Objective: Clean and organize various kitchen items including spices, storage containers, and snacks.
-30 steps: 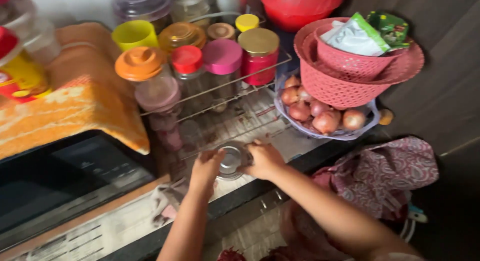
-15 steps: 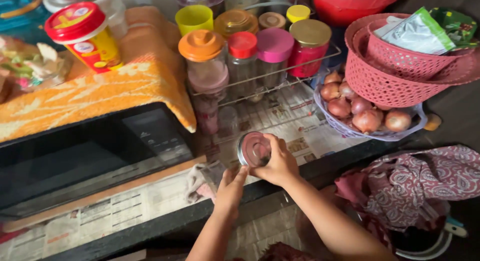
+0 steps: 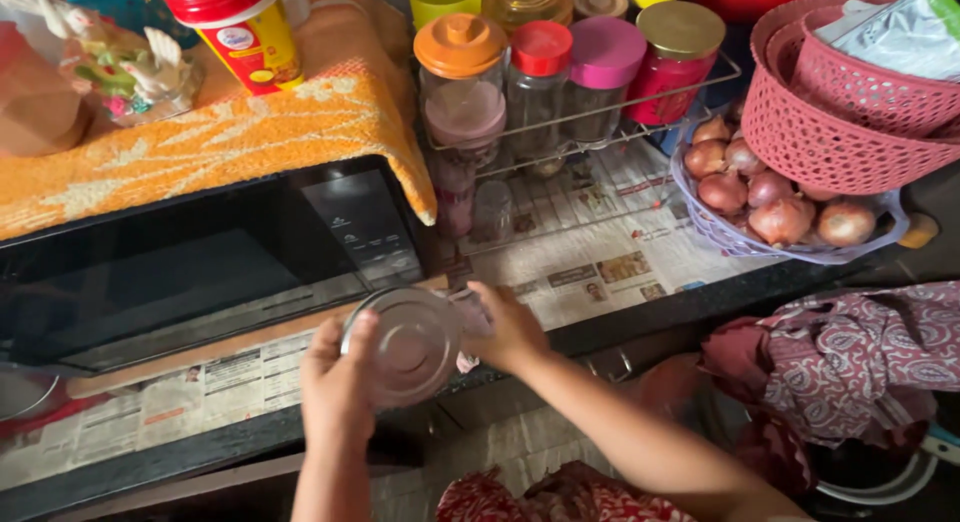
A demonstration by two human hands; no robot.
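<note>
Crowding the counter behind: black microwave oven [image 3: 200, 262] under an orange patterned cloth [image 3: 210, 147], red-lidded yellow tub [image 3: 245, 32] on top; wire rack [image 3: 600, 112] with jars, among them an orange-lidded jar [image 3: 462, 77], a red-lidded jar [image 3: 540, 82], a pink-lidded jar [image 3: 603, 77] and a gold-lidded red jar [image 3: 678, 57]. Onions [image 3: 770, 197] in a clear basket [image 3: 740, 244], partly under stacked pink plastic baskets [image 3: 850, 112]. Newspaper lining [image 3: 620, 262] across the countertop; patterned maroon cloth [image 3: 850, 362] hanging lower right.

Held at the counter's front edge, just before the microwave: round steel container [image 3: 410, 344], flat lid facing up, raised off the surface. Left hand [image 3: 338, 387]: fingers curled over the near-left rim, grasping it. Right hand [image 3: 510, 327]: fingers closed on the right side, grasping the same container; fingertips hidden behind it.

Dark counter edge [image 3: 640, 317] directly beneath the hands. Open room toward the body, below the edge; microwave front close behind, rack and jars well apart to the rear right.
</note>
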